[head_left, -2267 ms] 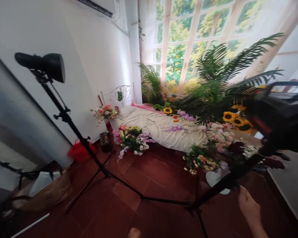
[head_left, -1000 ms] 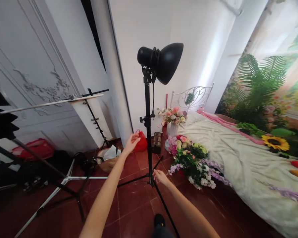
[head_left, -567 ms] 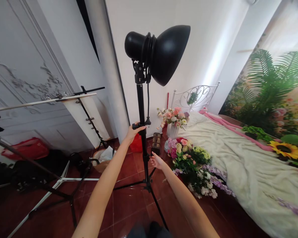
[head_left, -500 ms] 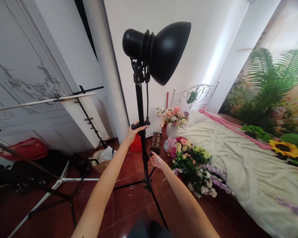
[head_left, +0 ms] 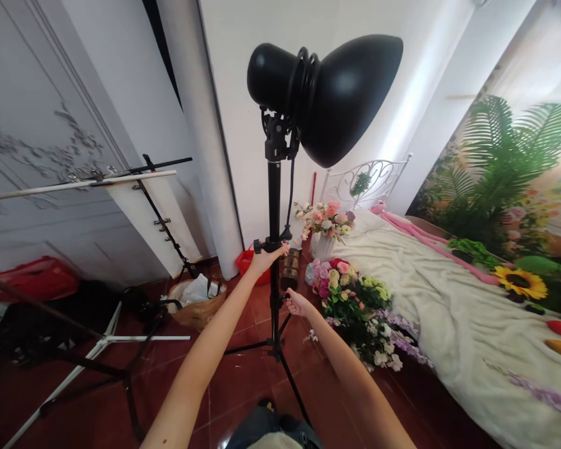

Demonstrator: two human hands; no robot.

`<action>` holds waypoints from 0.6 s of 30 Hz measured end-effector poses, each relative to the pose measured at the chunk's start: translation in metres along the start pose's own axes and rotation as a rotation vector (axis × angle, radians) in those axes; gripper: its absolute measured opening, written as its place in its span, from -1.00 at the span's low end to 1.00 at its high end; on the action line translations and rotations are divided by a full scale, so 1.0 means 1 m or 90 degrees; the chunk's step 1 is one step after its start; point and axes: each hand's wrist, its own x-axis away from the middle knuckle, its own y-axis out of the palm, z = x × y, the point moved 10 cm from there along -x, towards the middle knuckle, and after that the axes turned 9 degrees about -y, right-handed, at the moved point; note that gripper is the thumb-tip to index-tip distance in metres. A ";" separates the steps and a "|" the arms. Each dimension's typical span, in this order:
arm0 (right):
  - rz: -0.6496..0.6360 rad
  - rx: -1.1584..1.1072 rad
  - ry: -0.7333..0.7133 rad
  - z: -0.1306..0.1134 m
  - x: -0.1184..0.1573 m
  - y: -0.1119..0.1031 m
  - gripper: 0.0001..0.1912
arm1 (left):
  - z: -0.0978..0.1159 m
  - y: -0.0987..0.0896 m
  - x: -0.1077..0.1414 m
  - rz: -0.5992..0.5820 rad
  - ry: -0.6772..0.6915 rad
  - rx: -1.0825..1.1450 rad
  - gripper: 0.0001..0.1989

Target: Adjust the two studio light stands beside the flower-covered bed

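Note:
A black studio lamp (head_left: pixel 350 93) with a wide bell-shaped shade tops a black light stand (head_left: pixel 274 199), its cable coiled round the lamp's neck and hanging beside the pole. My left hand (head_left: pixel 264 259) is closed round the pole just under the upper collar (head_left: pixel 268 244) with its knob. Lower down, my right hand (head_left: pixel 297 303) pinches a small knob on the right side of the pole. The tripod legs (head_left: pixel 292 386) are spread on the red tiled floor (head_left: pixel 238 380).
Flower bunches (head_left: pixel 355 299) and a vase of flowers (head_left: pixel 325 243) stand right, beside a bed with a cream blanket (head_left: pixel 402 268). At left are a wicker basket (head_left: pixel 199 308), a white stand leg (head_left: pixel 149 338), dark stands and a red bag (head_left: pixel 37 279). A red bucket (head_left: pixel 247 265) sits behind the pole.
The lamp appears larger and further right, with the pole's upper part shifted right too. My left hand has moved right and slightly down with the pole. My right hand keeps its place at the lower knob.

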 end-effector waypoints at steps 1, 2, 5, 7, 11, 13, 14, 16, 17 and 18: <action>0.004 0.009 -0.009 0.000 -0.001 -0.001 -0.61 | -0.001 -0.001 -0.002 0.007 -0.001 -0.016 -0.73; 0.007 0.017 -0.022 -0.001 -0.001 -0.002 -0.61 | -0.001 -0.002 -0.004 0.016 0.001 -0.033 -0.73; 0.005 0.044 -0.072 -0.004 0.000 -0.005 -0.67 | -0.001 -0.005 -0.006 0.032 0.014 -0.080 -0.70; -0.011 0.070 -0.102 -0.006 0.003 -0.007 -0.74 | -0.001 -0.007 -0.006 0.037 0.019 -0.098 -0.67; -0.036 0.138 -0.139 -0.013 0.005 -0.016 -0.75 | -0.005 -0.010 -0.006 0.045 0.011 -0.101 -0.66; -0.045 0.232 -0.168 -0.021 0.002 -0.021 -0.69 | -0.010 -0.012 -0.007 0.051 0.000 -0.102 -0.68; -0.055 0.302 -0.189 -0.027 0.000 -0.022 -0.66 | -0.012 -0.012 -0.009 0.054 -0.005 -0.105 -0.68; -0.082 0.466 -0.233 -0.042 -0.006 -0.022 -0.62 | -0.016 -0.013 -0.011 0.059 -0.011 -0.113 -0.69; -0.098 0.547 -0.249 -0.049 -0.009 -0.020 -0.59 | -0.017 -0.014 -0.012 0.061 -0.011 -0.118 -0.69; -0.111 0.620 -0.257 -0.056 -0.012 -0.017 -0.56 | -0.018 -0.014 -0.013 0.061 -0.008 -0.122 -0.69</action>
